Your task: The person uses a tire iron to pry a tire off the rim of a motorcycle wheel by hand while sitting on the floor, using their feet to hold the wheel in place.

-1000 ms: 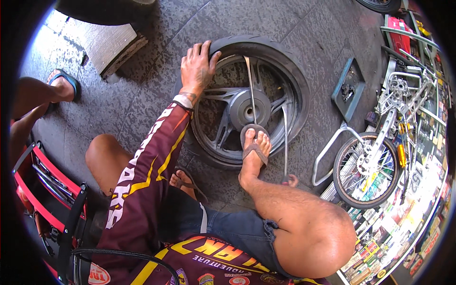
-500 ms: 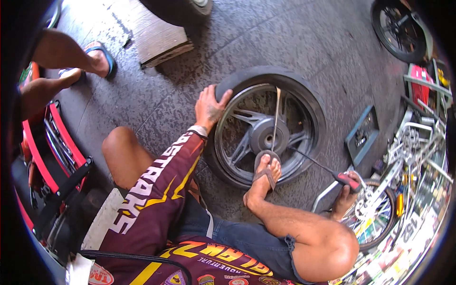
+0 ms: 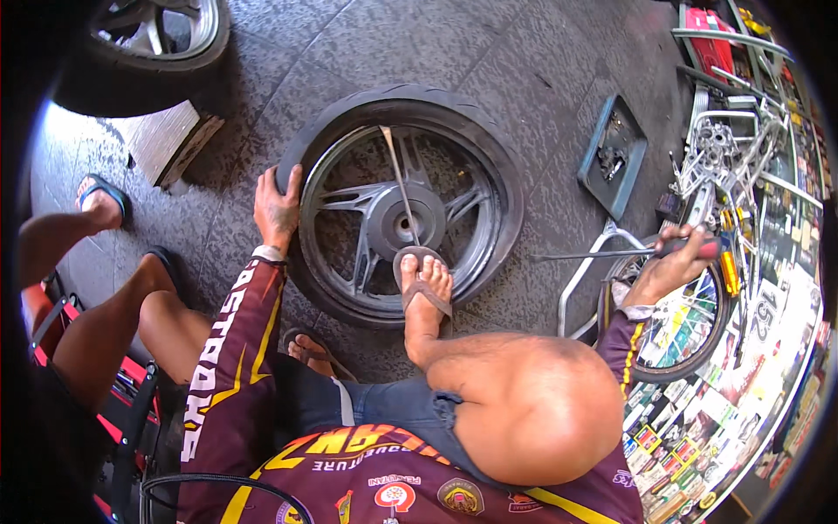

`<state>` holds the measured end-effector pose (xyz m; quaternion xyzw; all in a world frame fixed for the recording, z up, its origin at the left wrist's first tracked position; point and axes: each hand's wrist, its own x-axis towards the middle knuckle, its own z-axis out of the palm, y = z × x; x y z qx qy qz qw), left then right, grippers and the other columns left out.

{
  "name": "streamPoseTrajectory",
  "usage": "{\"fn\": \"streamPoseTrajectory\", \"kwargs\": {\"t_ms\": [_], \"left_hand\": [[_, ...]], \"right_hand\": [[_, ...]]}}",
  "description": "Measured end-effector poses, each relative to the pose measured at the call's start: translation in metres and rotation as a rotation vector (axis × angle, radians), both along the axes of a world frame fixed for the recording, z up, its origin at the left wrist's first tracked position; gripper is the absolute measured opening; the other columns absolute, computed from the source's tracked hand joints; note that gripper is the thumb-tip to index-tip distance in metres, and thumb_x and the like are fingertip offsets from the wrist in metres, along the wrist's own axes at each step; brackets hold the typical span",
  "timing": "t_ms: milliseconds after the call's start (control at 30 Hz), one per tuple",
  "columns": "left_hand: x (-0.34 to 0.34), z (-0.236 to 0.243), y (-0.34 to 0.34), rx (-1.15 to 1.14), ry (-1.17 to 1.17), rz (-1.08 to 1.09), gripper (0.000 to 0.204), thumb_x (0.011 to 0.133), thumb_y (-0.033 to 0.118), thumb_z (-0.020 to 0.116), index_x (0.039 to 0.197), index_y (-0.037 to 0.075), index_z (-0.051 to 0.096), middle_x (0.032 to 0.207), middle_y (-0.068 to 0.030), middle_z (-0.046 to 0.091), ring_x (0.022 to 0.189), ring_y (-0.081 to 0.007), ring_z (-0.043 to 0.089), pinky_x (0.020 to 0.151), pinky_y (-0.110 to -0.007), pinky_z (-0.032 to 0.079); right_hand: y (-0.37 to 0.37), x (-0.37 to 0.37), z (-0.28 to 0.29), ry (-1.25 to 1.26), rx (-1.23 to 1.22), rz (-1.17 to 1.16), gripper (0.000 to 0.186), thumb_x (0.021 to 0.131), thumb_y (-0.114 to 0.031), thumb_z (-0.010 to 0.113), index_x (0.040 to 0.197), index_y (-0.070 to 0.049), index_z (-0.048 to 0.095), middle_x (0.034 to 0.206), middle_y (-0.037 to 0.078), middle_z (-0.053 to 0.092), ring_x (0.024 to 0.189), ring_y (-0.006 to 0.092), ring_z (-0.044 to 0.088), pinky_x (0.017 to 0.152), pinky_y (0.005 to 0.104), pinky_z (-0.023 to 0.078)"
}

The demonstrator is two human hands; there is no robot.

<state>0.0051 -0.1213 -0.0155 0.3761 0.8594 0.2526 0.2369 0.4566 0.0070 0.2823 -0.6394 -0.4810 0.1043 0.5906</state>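
Observation:
A motorcycle wheel lies flat on the floor, its black tyre (image 3: 504, 183) around a grey spoked rim (image 3: 365, 253). My left hand (image 3: 277, 208) grips the tyre's left side, thumb over the sidewall. In my right hand (image 3: 670, 269), off to the right, is a long screwdriver (image 3: 589, 255) with a red and black handle. Its blade points left, apart from the wheel. A metal tyre lever (image 3: 398, 170) crosses the hub, its upper end at the rim's far edge. My sandalled foot (image 3: 425, 293) presses over its near end.
A blue tray (image 3: 607, 188) of small parts lies right of the wheel. Beyond it stand a bicycle-like metal model (image 3: 707, 166) and a glass case (image 3: 698, 428) with stickers. Another wheel (image 3: 166, 52) rests on a wooden block (image 3: 179, 144) at far left. Another person's legs (image 3: 109, 314) are at left.
My right hand has drawn the screwdriver away from the wheel to the right and raised it. My left hand stays on the tyre. The view has shifted, and the other person's legs have come nearer.

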Motion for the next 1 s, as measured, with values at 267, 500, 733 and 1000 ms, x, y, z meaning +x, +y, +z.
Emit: {"fn": "streamPoseTrajectory", "kwargs": {"t_ms": [267,500,733,1000], "left_hand": [[-0.013,-0.008,-0.006,0.006,-0.006,-0.031,0.060,0.095,0.054,0.054,0.123,0.001,0.058,0.123,-0.0221,0.060,0.115,-0.0391,0.057,0.095,-0.042,0.045],[-0.003,0.006,0.005,-0.015,-0.047,-0.049,0.062,0.096,0.053,0.053,0.124,-0.002,0.057,0.124,-0.0249,0.060,0.117,-0.0405,0.057,0.099,-0.042,0.043],[-0.004,-0.006,0.002,-0.012,-0.046,-0.042,0.071,0.095,0.054,0.055,0.132,-0.007,0.053,0.133,-0.0282,0.056,0.125,-0.0393,0.054,0.105,-0.041,0.040],[-0.010,-0.006,-0.003,-0.008,-0.064,-0.015,0.074,0.096,0.055,0.053,0.133,-0.009,0.052,0.131,-0.0297,0.057,0.125,-0.0394,0.054,0.106,-0.041,0.038]], "right_hand": [[-0.112,0.068,-0.087,0.257,0.048,-0.417,0.039,0.104,-0.042,0.045,0.088,-0.007,0.046,0.066,0.005,0.048,0.050,0.0115,0.047,0.040,0.0232,0.034],[-0.182,0.097,-0.102,0.323,0.209,-0.638,0.041,0.105,-0.047,0.038,0.091,-0.008,0.044,0.066,0.004,0.046,0.049,0.0100,0.042,0.039,0.0218,0.031],[-0.194,0.109,-0.128,0.464,0.178,-0.868,0.045,0.105,-0.049,0.034,0.112,-0.005,0.045,0.102,0.009,0.048,0.080,0.0149,0.049,0.068,0.0316,0.036],[-0.190,0.142,-0.195,0.595,0.090,-0.926,0.051,0.104,-0.056,0.030,0.091,-0.007,0.039,0.068,0.001,0.043,0.046,0.0090,0.034,0.037,0.0234,0.027]]}}
